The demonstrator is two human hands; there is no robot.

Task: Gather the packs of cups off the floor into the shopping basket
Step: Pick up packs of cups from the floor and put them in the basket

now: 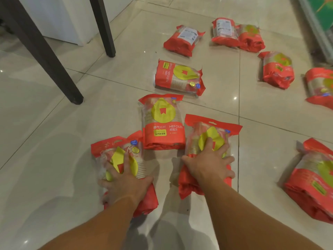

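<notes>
While fingers [126,159] clamp each, 2 packs [203,141] on floor [54,141]

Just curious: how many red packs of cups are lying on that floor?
10 red plastic packs: left hand on one, right hand on one, two ahead, three beyond, three rightward. More may lie out of view.

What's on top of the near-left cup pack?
The left hand lies on the near-left pack, fingers spread over its yellow label and wrapped round the sides. The floor is beneath it. The pack's middle under the palm is hidden.
</notes>
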